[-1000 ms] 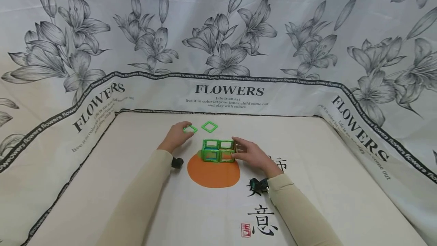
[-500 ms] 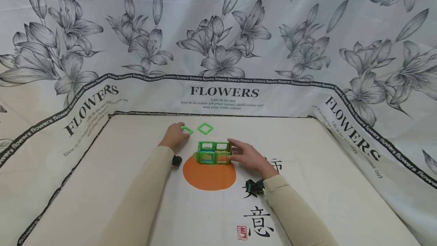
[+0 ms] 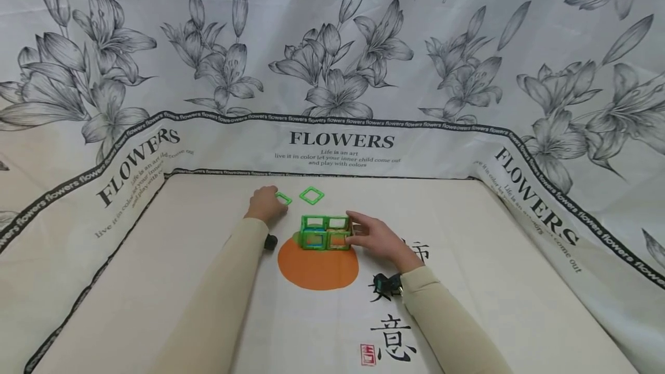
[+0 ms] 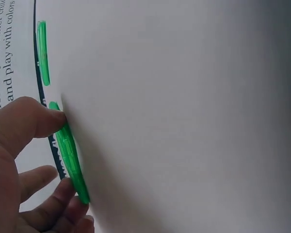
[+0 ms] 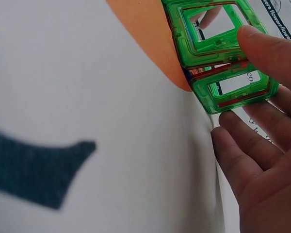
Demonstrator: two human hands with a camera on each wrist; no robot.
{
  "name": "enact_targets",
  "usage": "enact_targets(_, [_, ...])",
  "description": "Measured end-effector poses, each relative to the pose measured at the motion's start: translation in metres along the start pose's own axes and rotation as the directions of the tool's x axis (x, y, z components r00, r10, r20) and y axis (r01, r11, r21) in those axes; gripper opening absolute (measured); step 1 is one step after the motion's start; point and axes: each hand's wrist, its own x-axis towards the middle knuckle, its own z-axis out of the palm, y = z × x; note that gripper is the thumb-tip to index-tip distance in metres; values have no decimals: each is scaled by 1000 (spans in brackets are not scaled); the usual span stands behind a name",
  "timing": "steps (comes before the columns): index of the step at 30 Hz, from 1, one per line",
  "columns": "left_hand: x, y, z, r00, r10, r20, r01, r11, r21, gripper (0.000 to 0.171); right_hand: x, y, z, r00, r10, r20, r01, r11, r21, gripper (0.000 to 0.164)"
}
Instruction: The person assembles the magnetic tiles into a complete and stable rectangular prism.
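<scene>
My left hand (image 3: 266,205) pinches a green square magnetic tile (image 4: 70,155) between thumb and fingers, at the back left of the table. Thumb and fingers sit at opposite corners of it. Just beyond it, a second green tile (image 3: 318,191) lies flat on the cloth. My right hand (image 3: 381,241) holds the right end of a box-shaped block of green magnetic tiles (image 3: 327,233), thumb on the near face and fingers around the end. In the right wrist view, red and blue edges show inside the block. The block stands on the upper part of a printed orange circle.
The white tablecloth (image 3: 317,328) carries the orange circle (image 3: 318,270) and black printed characters (image 3: 397,336) with a small red seal. Flower-printed curtain cloth (image 3: 343,149) rises along the back and both sides of the table.
The view has shifted slightly. My left hand has drawn its tile slightly left, away from the flat one. My right hand stays at the block's right end.
</scene>
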Motion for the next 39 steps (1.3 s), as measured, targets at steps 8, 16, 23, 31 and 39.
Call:
enact_targets(8, [-7,1,-8,999,-36,36,35,999,32,56,3,0,0,1000,-3,5,3,1000,5,76])
enact_targets(16, [-10,3,-18,993,-55,109,51,998,44,51,4,-2,-1,1000,2,2,-2,1000,20,76])
enact_targets(23, [-9,-2,-22,988,-34,150,39,999,-31,57,3,-3,-1,1000,16,13,-16,999,28,77])
enact_targets(31, [-12,-12,-27,978,-25,208,52,990,-128,67,-1,-4,0,999,31,12,-31,999,34,76])
enact_targets(39, [-15,-18,-32,978,32,208,1,987,-159,75,1,2,-1,999,32,22,-33,998,56,79])
